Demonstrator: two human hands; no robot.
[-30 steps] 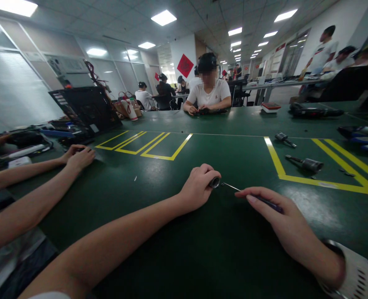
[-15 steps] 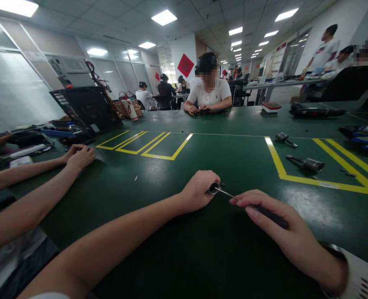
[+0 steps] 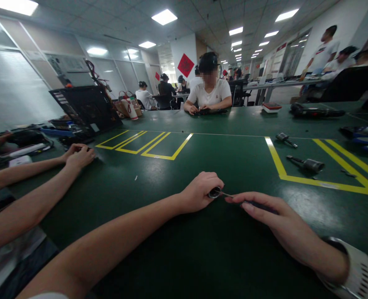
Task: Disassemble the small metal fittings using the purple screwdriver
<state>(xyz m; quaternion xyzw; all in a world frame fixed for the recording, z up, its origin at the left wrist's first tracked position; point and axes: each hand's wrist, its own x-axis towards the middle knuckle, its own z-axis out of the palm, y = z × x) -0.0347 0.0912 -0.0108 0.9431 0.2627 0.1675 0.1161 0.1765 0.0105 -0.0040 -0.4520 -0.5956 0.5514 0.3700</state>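
Note:
My left hand point(image 3: 202, 192) is wrapped round a small round metal part point(image 3: 214, 192), its ring-shaped open end facing right. From the other side my right hand point(image 3: 271, 211) grips a thin screwdriver point(image 3: 226, 194), whose shaft reaches into that opening. The tip is hidden inside the part, and my fingers cover most of the dark handle. Two metal parts with shafts, a larger one point(image 3: 313, 165) and a smaller one point(image 3: 282, 137), lie within the yellow tape at the right.
On the green table point(image 3: 233, 153), yellow tape point(image 3: 159, 157) marks several areas. A co-worker's hands point(image 3: 81, 157) rest at the left. Opposite sits a person point(image 3: 211, 93). A red and white box point(image 3: 271, 107) and a black tool point(image 3: 316, 111) lie at the far right.
My right hand has moved slightly left, and less of the screwdriver shaft shows. My left hand has shifted a little, its fingers reaching further over the part.

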